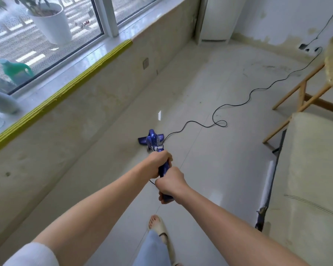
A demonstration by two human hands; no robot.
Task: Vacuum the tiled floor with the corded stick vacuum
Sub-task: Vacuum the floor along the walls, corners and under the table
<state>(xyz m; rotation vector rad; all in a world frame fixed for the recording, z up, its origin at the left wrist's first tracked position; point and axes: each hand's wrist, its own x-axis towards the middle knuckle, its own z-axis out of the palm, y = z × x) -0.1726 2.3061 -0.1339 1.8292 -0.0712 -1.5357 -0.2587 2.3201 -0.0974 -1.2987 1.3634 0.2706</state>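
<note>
The vacuum [154,142], blue and stick-shaped, stands on the tiled floor [210,150] with both of our hands wrapped around its handle. Our left hand [159,164] grips the handle higher toward the body of the machine, fingers curled fully round it. Our right hand [170,186] grips just behind and below the left, nearer to us, also clenched round the handle, with the end of the handle showing under its fingers. Beyond our grip the vacuum's flat head [142,140] lies on the tiles, near the foot of the low wall under the window sill [96,52], which runs along the left of our hands. The black cord [215,123] leaves the vacuum just ahead of the left hand, loops once on the floor beyond and to the right of our grip, then trails away to a socket [304,47] on the far wall. A short bit of cord also shows beside the right hand. To the right of the grip sit a cream sofa [311,169] and, farther off, a wooden chair [304,93]. Below our hands, close to us, our foot in a pale sandal [161,227] rests on the tiles. A yellow strip [65,87] edges the sill, and a white plant pot [52,24] stands behind the glass.
</note>
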